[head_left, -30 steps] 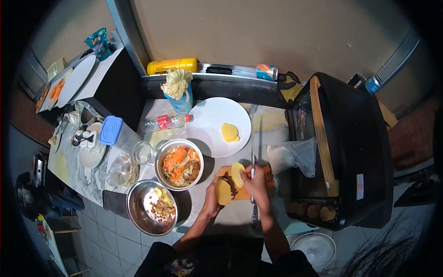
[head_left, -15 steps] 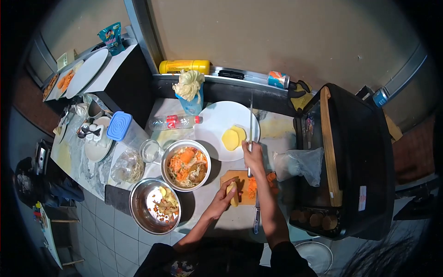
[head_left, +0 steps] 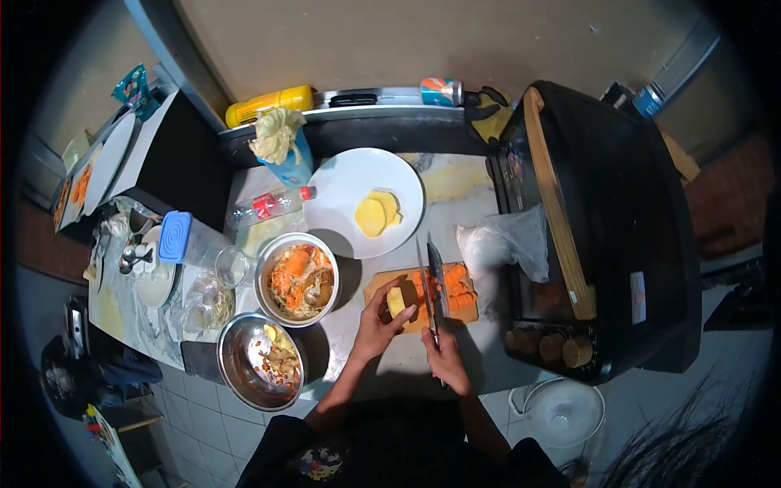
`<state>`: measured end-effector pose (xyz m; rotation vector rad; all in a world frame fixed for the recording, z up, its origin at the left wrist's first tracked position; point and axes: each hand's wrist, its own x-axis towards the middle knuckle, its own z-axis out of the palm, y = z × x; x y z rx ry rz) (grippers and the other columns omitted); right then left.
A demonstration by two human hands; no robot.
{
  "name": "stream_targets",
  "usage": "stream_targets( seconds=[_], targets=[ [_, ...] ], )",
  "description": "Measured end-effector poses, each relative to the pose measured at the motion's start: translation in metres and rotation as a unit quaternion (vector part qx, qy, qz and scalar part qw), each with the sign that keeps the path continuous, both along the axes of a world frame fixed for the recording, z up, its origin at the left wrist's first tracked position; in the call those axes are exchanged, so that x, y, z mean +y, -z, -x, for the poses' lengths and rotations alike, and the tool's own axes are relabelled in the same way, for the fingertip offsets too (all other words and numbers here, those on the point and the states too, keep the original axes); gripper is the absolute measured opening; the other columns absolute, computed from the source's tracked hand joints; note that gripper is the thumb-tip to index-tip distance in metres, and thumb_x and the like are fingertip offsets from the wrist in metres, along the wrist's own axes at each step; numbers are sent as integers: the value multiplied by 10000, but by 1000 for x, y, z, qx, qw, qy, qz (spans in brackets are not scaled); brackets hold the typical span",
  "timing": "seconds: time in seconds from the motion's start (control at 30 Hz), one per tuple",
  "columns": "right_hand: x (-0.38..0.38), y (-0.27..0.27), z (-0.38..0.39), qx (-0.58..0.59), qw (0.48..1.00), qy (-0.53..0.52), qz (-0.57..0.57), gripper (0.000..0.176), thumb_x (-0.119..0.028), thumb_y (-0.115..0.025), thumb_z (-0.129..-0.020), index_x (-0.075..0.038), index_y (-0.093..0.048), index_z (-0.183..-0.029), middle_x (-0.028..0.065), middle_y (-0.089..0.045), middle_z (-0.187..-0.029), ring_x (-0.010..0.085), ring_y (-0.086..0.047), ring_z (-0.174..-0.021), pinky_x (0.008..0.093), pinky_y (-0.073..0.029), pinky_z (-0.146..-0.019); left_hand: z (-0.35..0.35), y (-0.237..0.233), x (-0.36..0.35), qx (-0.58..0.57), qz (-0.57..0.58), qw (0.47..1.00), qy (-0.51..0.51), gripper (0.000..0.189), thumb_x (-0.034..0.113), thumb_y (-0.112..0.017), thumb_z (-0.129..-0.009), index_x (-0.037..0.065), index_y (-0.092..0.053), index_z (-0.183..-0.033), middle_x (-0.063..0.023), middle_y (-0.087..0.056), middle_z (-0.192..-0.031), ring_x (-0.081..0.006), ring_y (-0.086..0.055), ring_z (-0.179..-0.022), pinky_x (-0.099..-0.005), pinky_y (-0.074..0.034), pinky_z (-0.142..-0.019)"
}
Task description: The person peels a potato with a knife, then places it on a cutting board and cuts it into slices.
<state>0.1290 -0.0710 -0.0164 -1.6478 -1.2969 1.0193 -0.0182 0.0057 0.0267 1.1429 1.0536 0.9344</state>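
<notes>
My left hand (head_left: 376, 332) is curled with thumb and fingers pinching a cut piece of potato (head_left: 396, 302), which I hold at the near left part of the cutting board (head_left: 390, 276). My right hand (head_left: 447, 364) is closed round the handle of a thin knife (head_left: 425, 285); its blade points away from me over the board, just right of the potato and apart from it. Just right of that blade, a second knife (head_left: 435, 264) with a broader, dark blade lies across the board, its handle partly hidden by my right hand. Orange carrot pieces (head_left: 460, 286) lie on the board, most of them to the right of the knives.

Beyond the board, a white plate (head_left: 390, 171) on the worktop (head_left: 468, 183) carries overlapping potato slices (head_left: 372, 218). To the left of my board is a pot (head_left: 298, 237) filled with shredded orange and pale food and a brown lump, and nearer me a metal bowl (head_left: 240, 350) with peelings (head_left: 281, 364) in it. A clear bottle (head_left: 264, 206) lies on its side left of the plate. To my right, a plastic bag (head_left: 504, 244) sits between the board and a black oven (head_left: 634, 211).
</notes>
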Motion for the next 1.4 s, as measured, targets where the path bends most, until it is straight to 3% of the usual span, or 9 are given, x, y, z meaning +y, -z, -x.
stream_targets(
  seconds=[0.07,0.2,0.3,0.37,0.47,0.57,0.9,1.0,1.4],
  targets=[
    [-12,3,4,18,998,-14,66,366,-351,-454,-972,-9,-535,-869,47,-447,-549,138,-462,-384,294,-381,-337,-1,-6,0,60,-45,997,0,572,177,-687,-857,38,-414,-1339,-105,-566,-1139,-138,-601,-906,-217,-498,-630],
    [-17,3,16,44,999,5,32,369,-355,-452,-972,-15,-528,-853,51,-458,-571,129,-463,-387,286,-371,-323,2,-1,3,133,4,991,4,540,253,-660,-876,16,-445,-1312,-143,-574,-1128,-158,-604,-849,-262,-498,-630],
    [-19,4,18,23,996,-21,82,364,-344,-457,-972,-5,-519,-854,105,-514,-607,197,-517,-443,345,-413,-397,4,11,6,148,-47,988,-22,527,322,-611,-898,-16,-469,-1277,-203,-559,-1110,-241,-603,-865,-342,-495,-717],
    [-19,8,21,-48,997,-41,43,357,-323,-449,-974,13,-509,-869,191,-554,-657,338,-567,-569,430,-435,-531,5,12,9,249,-103,963,-26,522,338,-574,-913,-45,-476,-1253,-247,-531,-1105,-345,-573,-940,-395,-453,-842],
    [-17,-8,24,-32,995,-56,80,366,-308,-438,-976,36,-506,-869,255,-561,-710,441,-560,-713,478,-415,-634,3,10,11,249,-77,965,-27,517,349,-547,-925,-63,-483,-1230,-269,-509,-1097,-405,-531,-1013,-409,-420,-896],
    [-15,-19,24,-44,984,-81,155,456,-359,-398,-976,72,-539,-919,322,-588,-869,488,-556,-896,514,-429,-770,0,5,10,269,-89,959,-30,506,354,-513,-942,-68,-483,-1218,-270,-495,-1093,-421,-523,-1009,-423,-421,-890],
    [-15,-17,23,-25,975,-47,217,671,-474,-250,-984,91,-599,-894,353,-569,-947,505,-524,-982,527,-405,-848,-7,13,-3,297,-145,944,-13,462,300,-312,-1007,-77,-399,-1259,-272,-433,-1138,-451,-452,-1077,-453,-363,-949],
    [-14,4,27,-66,979,-18,193,650,-450,-228,-998,42,-559,-730,243,-582,-733,420,-570,-799,468,-425,-763,-9,16,-4,281,-180,942,-22,468,289,-257,-1013,-83,-381,-1268,-282,-442,-1148,-453,-457,-1083,-456,-362,-948],
    [-4,6,28,-46,991,-46,113,612,-389,-243,-1011,69,-541,-734,267,-569,-696,454,-561,-731,481,-422,-681,-14,28,-10,257,-161,950,-72,407,251,-260,-1008,-93,-410,-1165,-303,-487,-1058,-449,-495,-998,-450,-382,-894]
  ],
)
